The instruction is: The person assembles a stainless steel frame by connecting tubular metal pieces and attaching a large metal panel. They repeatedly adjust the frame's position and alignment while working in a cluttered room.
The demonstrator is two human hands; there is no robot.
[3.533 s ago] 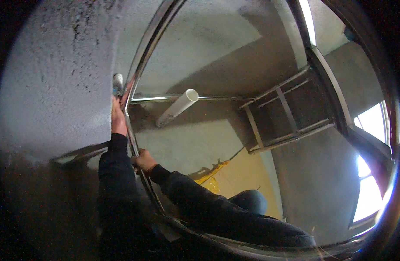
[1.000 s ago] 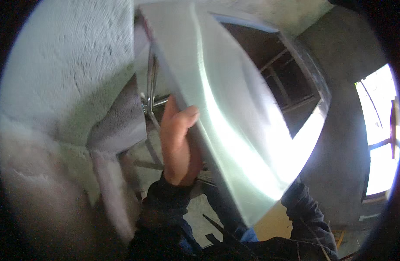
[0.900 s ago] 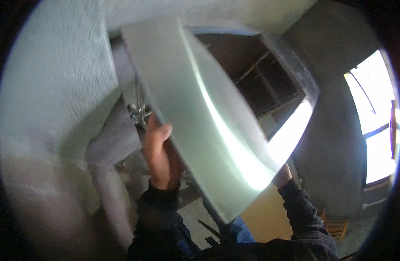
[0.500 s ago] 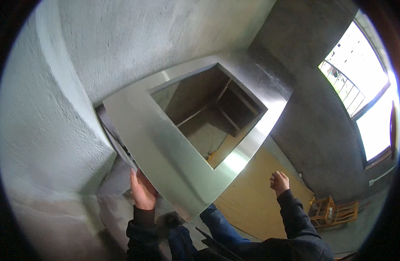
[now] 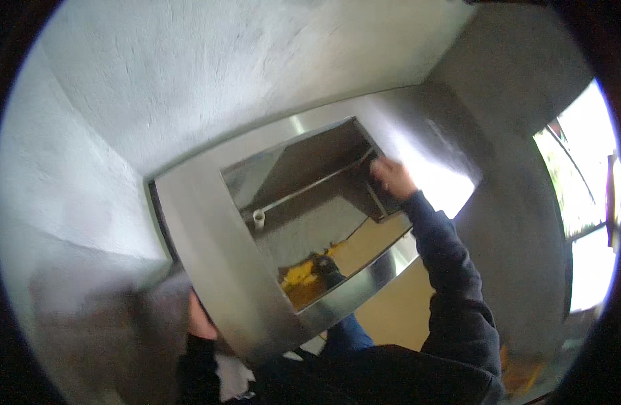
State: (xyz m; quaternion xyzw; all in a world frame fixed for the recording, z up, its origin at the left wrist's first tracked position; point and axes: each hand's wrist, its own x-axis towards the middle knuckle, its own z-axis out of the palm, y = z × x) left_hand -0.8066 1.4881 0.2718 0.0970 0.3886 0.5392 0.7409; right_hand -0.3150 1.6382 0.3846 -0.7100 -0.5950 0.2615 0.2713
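A stainless-steel countertop [image 5: 212,250] with a large rectangular cutout lies tilted across the middle of the view. At its near left edge my left hand [image 5: 200,319] grips the rim, with its fingers partly hidden behind the sheet. My right hand [image 5: 393,179] is over the right side of the cutout, close to its inner edge. Motion blurs the right fingers, and I cannot tell whether they touch the metal.
Rough plastered walls [image 5: 256,61] stand close behind and to the left. Through the cutout show a white pipe end [image 5: 258,217], frame bars and a yellow item [image 5: 299,275] on the floor. A tan board [image 5: 395,304] lies below, and a bright window [image 5: 587,202] is at right.
My right hand has moved up and left, from beside the countertop to over its cutout. My left hand stays at the left edge. The view has shifted, bringing the white pipe end into sight.
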